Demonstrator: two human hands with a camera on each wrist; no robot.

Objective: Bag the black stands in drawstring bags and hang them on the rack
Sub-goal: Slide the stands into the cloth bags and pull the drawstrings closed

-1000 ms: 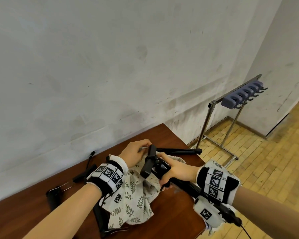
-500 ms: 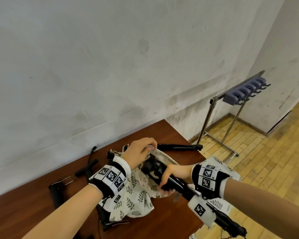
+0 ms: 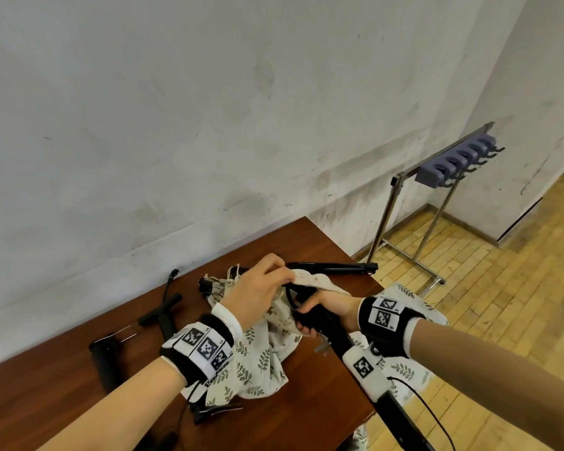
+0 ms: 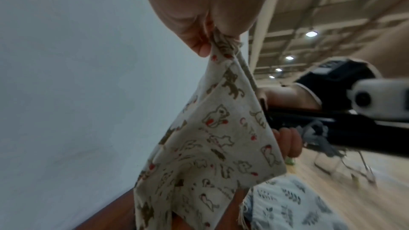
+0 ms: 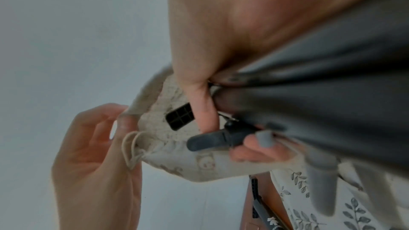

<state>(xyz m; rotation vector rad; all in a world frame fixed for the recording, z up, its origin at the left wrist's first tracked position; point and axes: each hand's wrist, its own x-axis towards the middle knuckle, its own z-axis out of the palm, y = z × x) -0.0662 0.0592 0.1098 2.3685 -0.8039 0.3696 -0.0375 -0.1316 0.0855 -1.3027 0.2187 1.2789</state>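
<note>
My left hand (image 3: 282, 275) pinches the rim of a cream animal-print drawstring bag (image 3: 310, 282) and holds it up above the table. My right hand (image 3: 306, 322) grips a long black stand (image 3: 336, 340) near its head, and the head sits inside the bag's mouth. The stand's shaft runs back under my right wrist toward the lower right. In the left wrist view the bag (image 4: 217, 137) hangs from my thumb and finger. The right wrist view shows the stand (image 5: 309, 93) entering the bag (image 5: 199, 163), with the drawstring loop by my left hand (image 5: 99, 137).
A leaf-print bag (image 3: 258, 366) lies under my hands on the brown table (image 3: 310, 415); another (image 3: 414, 301) hangs off the right edge. More black stands lie at the back (image 3: 332, 266) and left (image 3: 163, 315), (image 3: 106, 358). The metal rack (image 3: 437, 164) with hooks stands on the floor, right.
The stand's head has gone from above the bag into its mouth. My left hand has pulled the rim up over it, and my right hand has pushed forward.
</note>
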